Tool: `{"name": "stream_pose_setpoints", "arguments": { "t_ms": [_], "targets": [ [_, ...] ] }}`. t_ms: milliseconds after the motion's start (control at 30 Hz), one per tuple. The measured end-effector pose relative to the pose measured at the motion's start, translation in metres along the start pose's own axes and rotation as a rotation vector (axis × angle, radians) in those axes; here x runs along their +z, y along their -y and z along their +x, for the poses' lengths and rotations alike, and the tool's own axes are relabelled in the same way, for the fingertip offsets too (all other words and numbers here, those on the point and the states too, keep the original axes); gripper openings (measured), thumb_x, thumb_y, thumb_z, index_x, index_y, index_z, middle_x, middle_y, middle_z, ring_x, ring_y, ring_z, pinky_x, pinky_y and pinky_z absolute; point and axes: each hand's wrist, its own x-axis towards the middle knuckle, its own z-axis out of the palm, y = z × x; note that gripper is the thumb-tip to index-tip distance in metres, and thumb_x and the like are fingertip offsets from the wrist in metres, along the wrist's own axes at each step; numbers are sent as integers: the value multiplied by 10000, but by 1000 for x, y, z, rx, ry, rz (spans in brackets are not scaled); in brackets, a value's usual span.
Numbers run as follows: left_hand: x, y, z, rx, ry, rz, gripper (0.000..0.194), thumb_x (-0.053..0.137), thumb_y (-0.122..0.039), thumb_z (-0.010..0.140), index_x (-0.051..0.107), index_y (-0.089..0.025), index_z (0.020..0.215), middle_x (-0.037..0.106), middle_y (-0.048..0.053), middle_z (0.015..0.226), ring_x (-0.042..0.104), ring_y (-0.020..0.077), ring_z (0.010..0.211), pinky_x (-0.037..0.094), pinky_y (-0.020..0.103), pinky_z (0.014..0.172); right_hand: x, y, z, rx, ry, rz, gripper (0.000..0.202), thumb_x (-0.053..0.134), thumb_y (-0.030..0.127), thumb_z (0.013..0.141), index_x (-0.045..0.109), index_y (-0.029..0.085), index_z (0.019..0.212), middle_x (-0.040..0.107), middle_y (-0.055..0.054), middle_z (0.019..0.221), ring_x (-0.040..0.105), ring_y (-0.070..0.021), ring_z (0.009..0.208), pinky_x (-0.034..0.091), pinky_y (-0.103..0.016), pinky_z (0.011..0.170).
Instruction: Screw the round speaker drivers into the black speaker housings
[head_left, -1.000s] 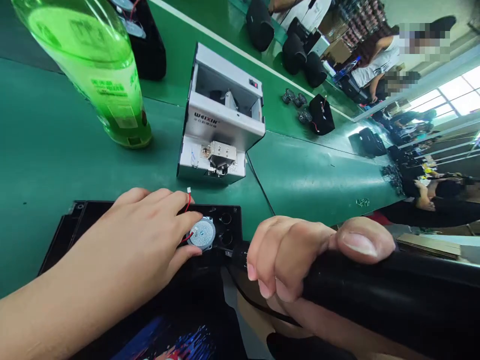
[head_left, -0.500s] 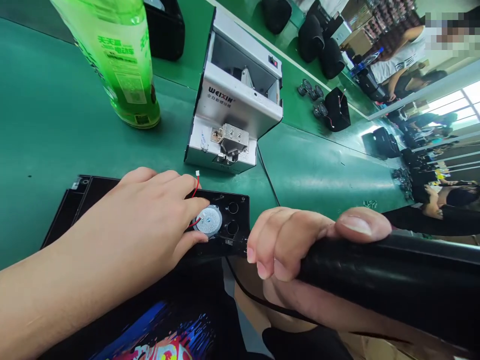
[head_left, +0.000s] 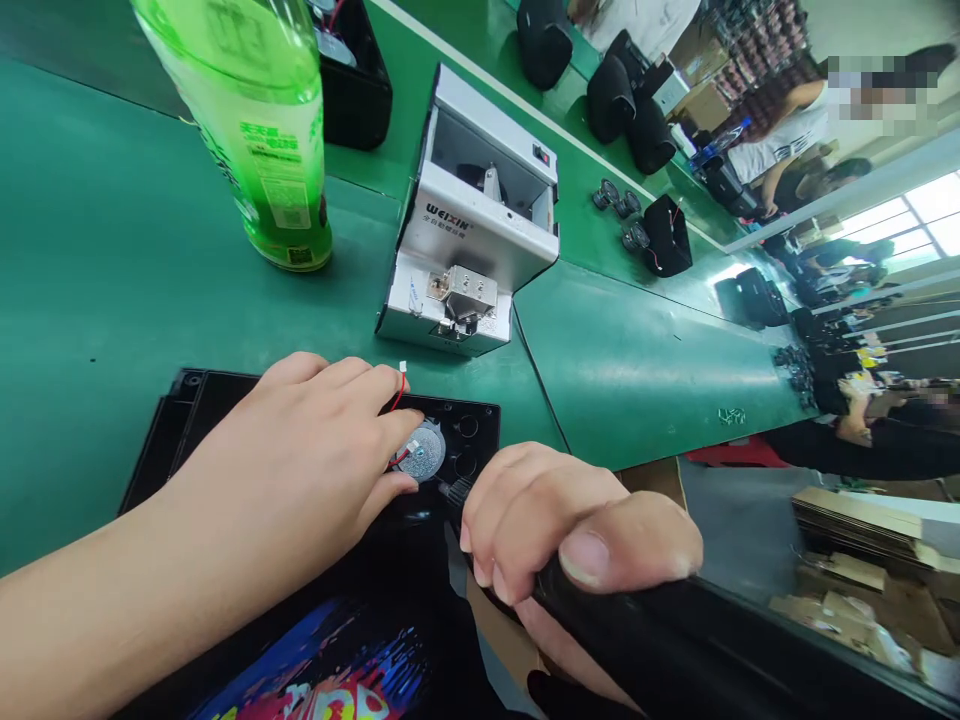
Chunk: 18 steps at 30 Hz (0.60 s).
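"Gripping what, right hand (head_left: 577, 530)?"

"Black tool (head_left: 697, 640), lower right, fist closed round it, tip by the disc (head_left: 429, 455), probably for control."

"Left hand (head_left: 315, 450)?"

"Narrow, finger and thumb at the disc's edge, likely steadying it on the black case (head_left: 217, 410), lower centre. Red wire (head_left: 400, 393) pokes up beside the fingers."

"Farther?"

"Machine (head_left: 480, 235), upper centre, front this way, likely for easy reach. Reads WEIXIN, Chinese below. Green bottle (head_left: 281, 175), upper left, Chinese label, mostly too small."

"Back?"

"Drivers (head_left: 634, 236), upper right, no readable marks."
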Motion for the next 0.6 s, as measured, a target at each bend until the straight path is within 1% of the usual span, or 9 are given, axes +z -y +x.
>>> {"name": "stream_pose_setpoints", "arguments": {
  "t_ms": [67, 200, 267, 333, 400, 433, 467, 533, 600],
  "targets": [
    [0, -1, 1, 9, 5, 7, 239, 934, -343, 967, 934, -267, 1194, 911, 128, 1249, 877, 390, 1158, 597, 595, 928, 1, -2, -1, -41, -32, 19, 357, 645, 409, 1345, 906, 513, 1565, 741, 68, 725, 765, -194, 623, 770, -384, 725],
    [1, -1, 2, 2, -12, -2, 270, 975, -321, 914, 933, -253, 1172, 908, 138, 1236, 891, 394, 1137, 609, 595, 905, 1, 0, -4, -7, -57, 22, 359, 681, 382, 1336, 901, 530, 1578, 823, 53, 791, 821, -204, 699, 783, -415, 744],
    [2, -2, 2, 0, -24, -21, 309, 1011, -310, 882, 931, -237, 1171, 909, 141, 1244, 897, 395, 1122, 617, 608, 901, 4, 0, -5, 29, -154, 58, 264, 720, 387, 1328, 967, 456, 1395, 853, 33, 803, 834, -216, 709, 777, -426, 733],
    [3, -1, 1, 1, -21, -40, 342, 1035, -306, 860, 930, -232, 1177, 912, 135, 1248, 901, 397, 1113, 624, 624, 898, 10, -4, -7, 19, -239, 103, 236, 786, 373, 1304, 969, 363, 1156, 845, 21, 775, 827, -222, 689, 759, -411, 698],
    [3, -1, 1, -4, -23, -47, 361, 1035, -300, 850, 926, -235, 1188, 920, 138, 1281, 907, 407, 1136, 638, 640, 915, 18, -11, -8, -35, -285, 134, 192, 823, 360, 1263, 953, 345, 1123, 829, 27, 752, 812, -218, 656, 747, -384, 660],
    [3, 0, 1, -2, -26, -50, 358, 1024, -293, 849, 923, -236, 1187, 924, 146, 1310, 910, 414, 1159, 646, 647, 932, 22, -16, -7, -58, -316, 140, 157, 836, 425, 1257, 964, 357, 1195, 831, 29, 763, 811, -220, 654, 750, -384, 655],
    [3, 0, 1, 5, -29, -56, 352, 1006, -282, 854, 918, -237, 1191, 928, 156, 1340, 914, 420, 1187, 654, 652, 951, 24, -19, -6, -81, -360, 143, 207, 846, 533, 1254, 971, 371, 1281, 835, 31, 775, 803, -220, 643, 745, -383, 644],
    [1, 2, 1, 18, -48, -76, 317, 936, -255, 908, 905, -243, 1223, 932, 163, 1390, 918, 417, 1255, 667, 650, 1001, 21, -23, 1, -77, -410, 176, 483, 843, 802, 1194, 972, 389, 1408, 838, 32, 787, 774, -215, 603, 723, -380, 616],
    [-2, 2, -1, 34, -79, -97, 248, 809, -233, 1035, 896, -255, 1267, 940, 150, 1424, 918, 387, 1319, 666, 637, 1073, 9, -19, 15, -43, -370, 258, 682, 846, 955, 1089, 983, 377, 1425, 814, 34, 752, 722, -212, 536, 685, -375, 563]
  ]
}}
